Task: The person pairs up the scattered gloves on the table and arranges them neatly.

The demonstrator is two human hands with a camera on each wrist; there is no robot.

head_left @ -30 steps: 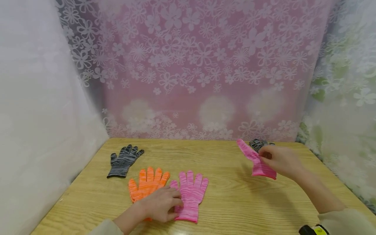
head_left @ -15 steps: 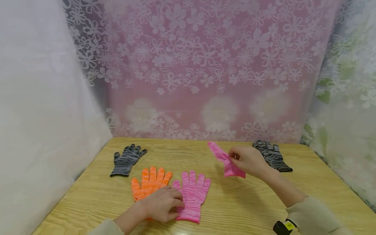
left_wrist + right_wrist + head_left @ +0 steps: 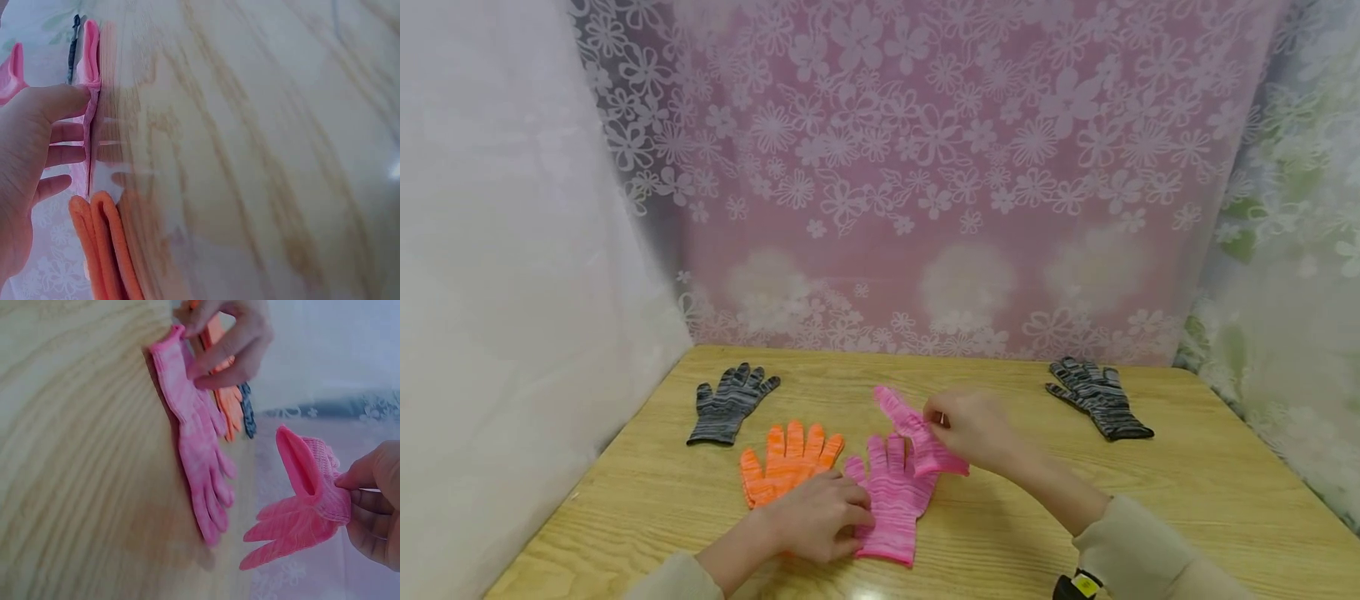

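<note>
My right hand (image 3: 973, 427) pinches a pink knit glove (image 3: 306, 503) between thumb and fingers, holding it off the table near its cuff. In the head view that glove hangs above the fingers of a second pink glove (image 3: 891, 508), which lies flat, cuff toward me. My left hand (image 3: 823, 515) rests its fingertips on the flat glove's left side; in the left wrist view its fingers (image 3: 65, 153) are fairly straight against the glove's edge. Left of it lies an orange glove (image 3: 790, 462), partly hidden under my left hand and forearm.
One grey-black glove (image 3: 730, 406) lies at the table's back left, another (image 3: 1101, 400) at the back right. The wooden table (image 3: 1210, 500) ends at a pink flowered curtain (image 3: 925, 167), with pale sheets on both sides.
My right hand has carried the pink glove leftward, from in front of the right grey-black glove to above the flat pink one. The left hand has stayed on the flat glove.
</note>
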